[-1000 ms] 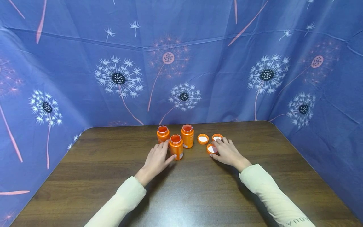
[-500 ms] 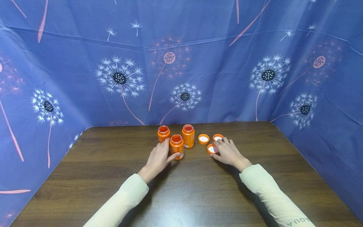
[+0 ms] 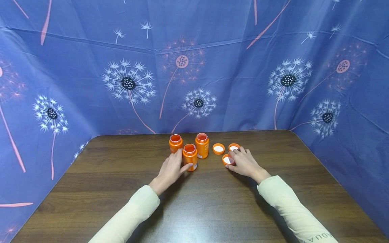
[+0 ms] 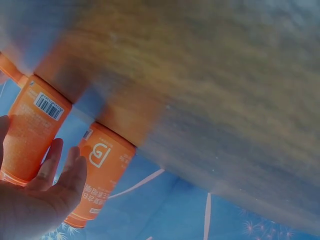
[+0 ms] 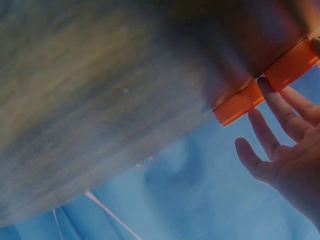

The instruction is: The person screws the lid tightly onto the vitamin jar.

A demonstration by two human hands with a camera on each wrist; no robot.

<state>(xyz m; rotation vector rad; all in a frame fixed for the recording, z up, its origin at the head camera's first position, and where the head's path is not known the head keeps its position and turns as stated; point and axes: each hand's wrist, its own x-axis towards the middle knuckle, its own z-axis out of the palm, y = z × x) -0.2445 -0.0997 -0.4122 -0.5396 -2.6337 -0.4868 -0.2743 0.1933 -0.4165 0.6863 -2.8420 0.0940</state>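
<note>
In the head view, an uncapped orange bottle (image 3: 190,158) stands upright in front of two more, one behind left (image 3: 175,143) and one behind right (image 3: 202,145). My left hand (image 3: 171,168) holds the front bottle, thumb on its near side and fingers on its left. In the left wrist view the fingers pass between this bottle (image 4: 35,130) and the rear left bottle (image 4: 107,170). My right hand (image 3: 244,164) pinches the nearest orange lid (image 3: 228,160) with thumb and fingers. Another lid (image 3: 233,147) lies just behind, partly covered by the fingers.
A third lid (image 3: 218,149) lies white inside up, right of the bottles. Everything rests on a brown wood-grain table (image 3: 212,209). Blue dandelion-print cloth (image 3: 237,84) rises behind the table's far edge and along both sides.
The left thumb has shifted slightly up and right across the front bottle. The bottles, lids and right hand keep their places; the head view has drifted slightly.
</note>
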